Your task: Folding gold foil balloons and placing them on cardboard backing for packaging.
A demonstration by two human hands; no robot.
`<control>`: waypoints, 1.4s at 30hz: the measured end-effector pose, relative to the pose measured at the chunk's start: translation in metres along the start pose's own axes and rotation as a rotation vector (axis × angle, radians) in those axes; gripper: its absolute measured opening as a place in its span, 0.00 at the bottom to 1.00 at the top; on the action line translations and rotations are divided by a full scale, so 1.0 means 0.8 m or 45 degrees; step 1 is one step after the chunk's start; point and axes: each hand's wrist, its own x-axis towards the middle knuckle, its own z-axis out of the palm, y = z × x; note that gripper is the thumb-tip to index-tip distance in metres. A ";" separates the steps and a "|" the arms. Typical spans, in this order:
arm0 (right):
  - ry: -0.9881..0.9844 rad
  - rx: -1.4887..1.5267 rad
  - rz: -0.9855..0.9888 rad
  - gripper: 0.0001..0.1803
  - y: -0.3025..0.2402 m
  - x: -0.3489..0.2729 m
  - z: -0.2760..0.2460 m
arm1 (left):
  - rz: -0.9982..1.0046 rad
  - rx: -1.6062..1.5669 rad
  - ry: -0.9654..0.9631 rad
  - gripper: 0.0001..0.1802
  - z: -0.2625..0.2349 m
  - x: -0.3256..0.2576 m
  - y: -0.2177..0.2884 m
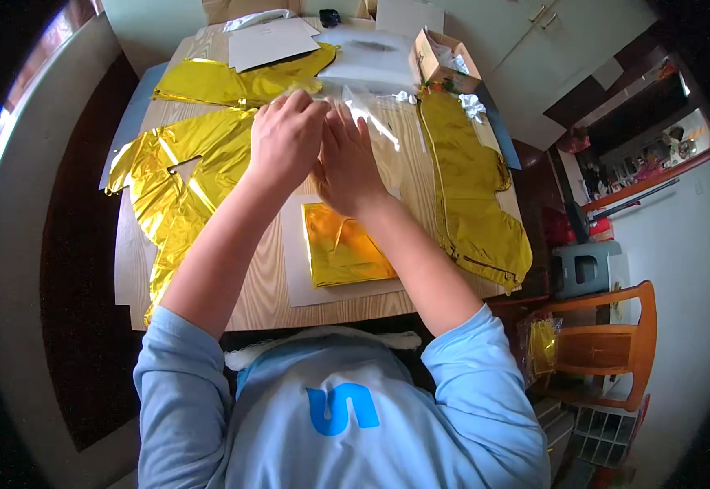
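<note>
My two hands are close together over the middle of the table. My left hand (288,138) is closed, its fingertips curled at the edge of a clear plastic bag (381,122). Beside it my right hand (345,167) has its fingers together and nearly straight against the same thin plastic; its thumb is mostly hidden. The bag hangs loosely beyond my right fingers. Under my wrists lies a folded gold foil sheet (342,253), flat on a pale grey cardboard square (298,281).
Gold foil balloons lie flat on the left (163,224), at the far left (208,83) and on the right (469,187). Farther back are stacked cardboard sheets (269,45), translucent plastic (363,61) and a small open box (448,63). A wooden chair (599,350) stands at right.
</note>
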 end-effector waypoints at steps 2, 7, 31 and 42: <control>0.014 -0.184 -0.084 0.32 0.008 0.007 0.010 | 0.025 0.019 -0.124 0.10 0.002 0.004 -0.006; -0.546 -0.126 0.209 0.20 0.002 0.014 0.005 | 0.079 0.008 0.000 0.11 0.022 -0.004 -0.019; -0.468 0.112 0.153 0.29 -0.059 -0.188 -0.086 | 0.104 0.043 -0.378 0.09 0.023 -0.121 -0.008; 0.395 1.423 1.482 0.16 -0.109 -0.363 -0.113 | 0.076 -0.030 -0.260 0.04 0.017 -0.143 0.010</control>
